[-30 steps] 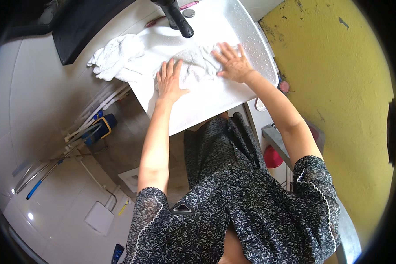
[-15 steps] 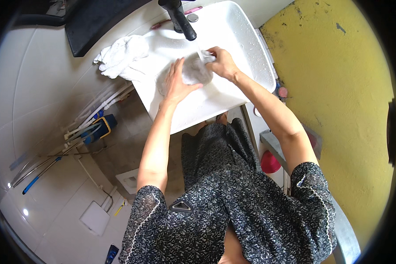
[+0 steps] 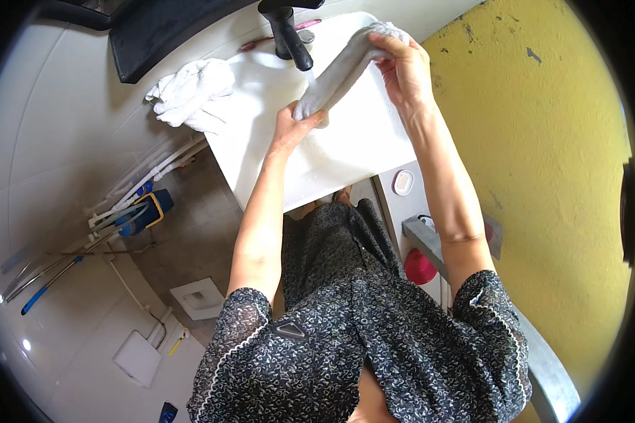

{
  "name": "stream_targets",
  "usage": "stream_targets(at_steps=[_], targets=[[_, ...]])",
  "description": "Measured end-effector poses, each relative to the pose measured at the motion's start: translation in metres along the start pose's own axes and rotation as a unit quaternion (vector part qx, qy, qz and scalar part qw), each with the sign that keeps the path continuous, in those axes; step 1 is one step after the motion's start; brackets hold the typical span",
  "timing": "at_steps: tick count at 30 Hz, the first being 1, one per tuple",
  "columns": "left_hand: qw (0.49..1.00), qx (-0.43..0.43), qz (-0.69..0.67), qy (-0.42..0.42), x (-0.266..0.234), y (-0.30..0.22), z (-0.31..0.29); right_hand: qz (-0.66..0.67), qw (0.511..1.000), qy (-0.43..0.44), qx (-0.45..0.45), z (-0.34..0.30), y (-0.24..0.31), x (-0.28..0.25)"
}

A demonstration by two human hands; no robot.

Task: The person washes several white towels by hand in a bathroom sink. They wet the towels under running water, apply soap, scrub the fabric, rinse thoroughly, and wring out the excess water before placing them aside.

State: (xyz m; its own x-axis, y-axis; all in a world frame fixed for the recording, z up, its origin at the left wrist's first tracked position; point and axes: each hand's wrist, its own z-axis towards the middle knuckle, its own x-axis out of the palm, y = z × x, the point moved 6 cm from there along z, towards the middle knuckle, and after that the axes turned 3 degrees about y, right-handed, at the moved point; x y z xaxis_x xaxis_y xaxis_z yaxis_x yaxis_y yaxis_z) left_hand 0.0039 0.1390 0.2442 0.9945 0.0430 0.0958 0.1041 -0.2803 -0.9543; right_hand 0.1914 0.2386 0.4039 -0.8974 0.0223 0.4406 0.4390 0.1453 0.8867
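Observation:
A long, limp grey cloth (image 3: 342,74) is stretched at a slant over the white sink (image 3: 360,144). Its lower left end is gripped by my left hand (image 3: 293,130), thumb on top. Higher up on the right, my right hand (image 3: 407,74) pinches the bunched, paler end, holding it above the sink's right side. A black faucet (image 3: 287,35) stands just left of the cloth, and a thin stream of water runs from its spout close to the cloth. Part of the sink is hidden behind my hands and the cloth.
A crumpled white towel (image 3: 190,92) hangs over the sink's left corner. Behind the faucet lies a slim pink object (image 3: 261,41). Below right are a grey metal rail (image 3: 425,236) and a red bowl-like container (image 3: 420,266). A yellow wall (image 3: 543,155) rises on the right.
The grey cloth, bunched low in the sink before, is now lifted and drawn out lengthwise. My right hand has moved up and to the right; my left hand has closed on the lower end.

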Motion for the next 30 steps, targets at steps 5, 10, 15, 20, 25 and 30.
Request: stream_targets(at_steps=[5, 10, 15, 20, 25, 30], targets=[[0.930, -0.200, -0.308, -0.009, 0.002, 0.051, -0.014, 0.033, 0.992, -0.109, 0.051, 0.019, -0.057, -0.024], [0.831, -0.209, -0.515, 0.018, 0.027, 0.038, -0.025, -0.225, 0.962, 0.099, 0.119, -0.067, -0.081, 0.033], [0.872, -0.155, -0.459, 0.068, 0.034, 0.010, -0.016, -0.385, 0.831, 0.398, 0.057, -0.135, -0.090, 0.003], [0.889, -0.166, -0.420, 0.072, 0.024, 0.029, -0.017, -0.338, 0.908, 0.224, 0.103, -0.062, -0.086, -0.034], [0.899, -0.157, -0.368, 0.176, 0.033, -0.010, -0.025, -0.341, 0.912, 0.212, 0.078, -0.018, -0.114, 0.008], [0.846, -0.193, -0.448, 0.216, 0.038, -0.003, -0.020, -0.108, 0.903, 0.252, 0.330, -0.015, -0.167, 0.001]])
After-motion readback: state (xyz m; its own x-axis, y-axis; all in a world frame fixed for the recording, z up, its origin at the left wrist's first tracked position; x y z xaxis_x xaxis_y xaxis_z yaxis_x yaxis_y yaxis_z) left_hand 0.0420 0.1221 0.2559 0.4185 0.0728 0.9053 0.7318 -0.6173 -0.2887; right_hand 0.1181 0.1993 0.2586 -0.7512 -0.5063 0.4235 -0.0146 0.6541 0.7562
